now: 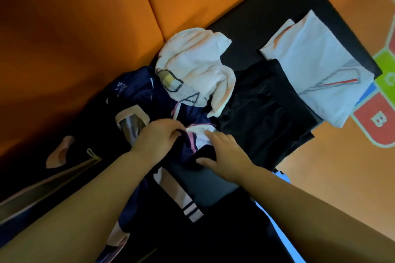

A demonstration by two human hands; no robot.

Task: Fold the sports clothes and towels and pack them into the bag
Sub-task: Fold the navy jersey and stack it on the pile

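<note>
Navy garment (188,113) lies unfolded on black mat (267,17); left hand (158,136) pinches its edge, right hand (224,156) presses flat. White shirt (316,70) and black shorts (263,109) sit folded alongside. Towel (196,66) crumpled. Packing seemingly not begun.

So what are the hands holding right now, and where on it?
Left hand grips the shiny navy garment with pink-white stripes at its bunched striped edge; right hand presses flat on the same fold beside it.
</note>
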